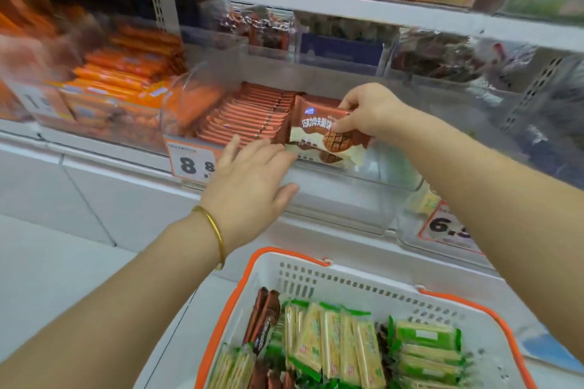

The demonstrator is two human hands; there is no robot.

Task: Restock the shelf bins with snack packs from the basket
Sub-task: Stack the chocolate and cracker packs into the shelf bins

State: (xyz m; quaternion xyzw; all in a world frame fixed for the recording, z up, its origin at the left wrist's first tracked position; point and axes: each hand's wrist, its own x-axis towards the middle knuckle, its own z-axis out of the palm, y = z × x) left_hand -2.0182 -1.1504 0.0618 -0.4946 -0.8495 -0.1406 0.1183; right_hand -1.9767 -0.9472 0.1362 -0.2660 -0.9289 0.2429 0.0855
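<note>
At the front of the clear shelf bin [347, 199], the right hand [369, 110] pinches a brown snack pack [316, 132] by its top right end, thumb underneath and fingers curled over the wrapper. The pack hangs tilted over the bin's open right half, just beside the row of matching packs [246, 117] already standing on edge at the left. The left hand [249, 173] holds nothing. Its fingers are straight and slightly spread, with the tips at the pack's lower left corner; whether they touch it cannot be told.

The step in hand looks like placing: this pack is on its way into the bin. The next move probably calls for turning it upright, sliding it against the end of the row, and steadying the row with the flat left hand so it does not topple into the gap.

Counting: one pack is plainly held, and a second wrapper edge seems to show just beneath it, though that is uncertain. The filed row runs to a dozen or more edges, too blurred to count exactly. One basket [316, 275] sits below, well apart from the bin. It holds about six green-and-yellow packs [331, 347] in a middle row, four or five more stacked at the right, and two or three brown packs [264, 316] at the left, so plenty remains to be shelved.
</note>
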